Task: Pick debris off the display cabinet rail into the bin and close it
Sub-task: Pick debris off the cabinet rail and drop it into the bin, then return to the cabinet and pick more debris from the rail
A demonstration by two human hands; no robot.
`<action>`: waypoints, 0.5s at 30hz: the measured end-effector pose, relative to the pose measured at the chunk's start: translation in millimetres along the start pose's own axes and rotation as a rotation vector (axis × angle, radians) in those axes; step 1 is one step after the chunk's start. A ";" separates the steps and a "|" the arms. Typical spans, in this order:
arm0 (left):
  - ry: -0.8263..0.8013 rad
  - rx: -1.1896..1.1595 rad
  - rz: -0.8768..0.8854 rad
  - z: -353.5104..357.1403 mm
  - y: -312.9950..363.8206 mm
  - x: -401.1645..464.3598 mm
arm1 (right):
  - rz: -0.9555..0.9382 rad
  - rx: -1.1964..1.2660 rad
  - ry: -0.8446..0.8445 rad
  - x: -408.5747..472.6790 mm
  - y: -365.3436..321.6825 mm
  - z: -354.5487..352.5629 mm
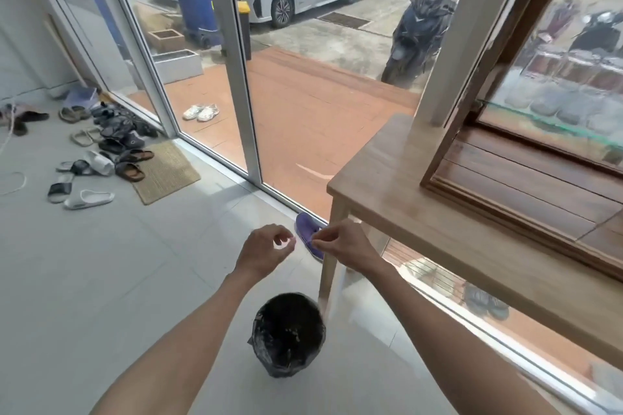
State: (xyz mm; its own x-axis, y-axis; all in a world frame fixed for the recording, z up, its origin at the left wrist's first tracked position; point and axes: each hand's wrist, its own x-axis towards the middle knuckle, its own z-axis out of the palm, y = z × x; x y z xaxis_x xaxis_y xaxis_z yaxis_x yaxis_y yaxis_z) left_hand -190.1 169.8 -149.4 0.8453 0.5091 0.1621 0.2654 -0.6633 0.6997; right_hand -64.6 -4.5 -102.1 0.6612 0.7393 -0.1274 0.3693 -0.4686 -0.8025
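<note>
A small bin (pixel 289 335) lined with a black bag stands on the floor below my hands, with bits of debris inside. My left hand (pixel 266 246) hovers above it, fingers curled and pinched together; whether it holds anything is too small to tell. My right hand (pixel 340 241) is beside it, fingertips pinched toward the left hand, possibly on a tiny scrap. The wooden display cabinet (pixel 526 158) with glass door sits on a wooden table (pixel 387 185) at the right, its bottom rail (pixel 512 209) facing me.
A table leg (pixel 332 256) stands right beside the bin. A purple shoe (pixel 308 232) lies behind my hands by the glass door frame (pixel 251 131). Many sandals and a doormat (pixel 165 168) are scattered at the left on the tiled floor.
</note>
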 end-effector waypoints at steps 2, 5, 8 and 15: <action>-0.052 -0.001 -0.080 4.1 -22.4 -16.1 | 0.048 -0.018 -0.027 2.6 13.1 28.7; -0.113 -0.005 -0.181 17.7 -48.5 -34.1 | 0.146 0.021 -0.002 6.2 39.3 64.4; -0.152 -0.016 -0.259 36.6 -70.7 -43.6 | 0.188 -0.001 0.008 10.5 64.6 92.7; -0.432 0.047 -0.368 61.7 -103.6 -52.3 | 0.255 -0.049 -0.040 11.6 100.4 120.2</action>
State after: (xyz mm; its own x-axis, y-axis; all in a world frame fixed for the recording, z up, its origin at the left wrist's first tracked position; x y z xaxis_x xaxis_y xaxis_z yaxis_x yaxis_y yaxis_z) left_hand -233.1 178.1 -273.3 0.8035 0.4472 -0.3930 0.5904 -0.5136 0.6226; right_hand -98.3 15.1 -254.3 0.7112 0.6121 -0.3458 0.2258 -0.6647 -0.7121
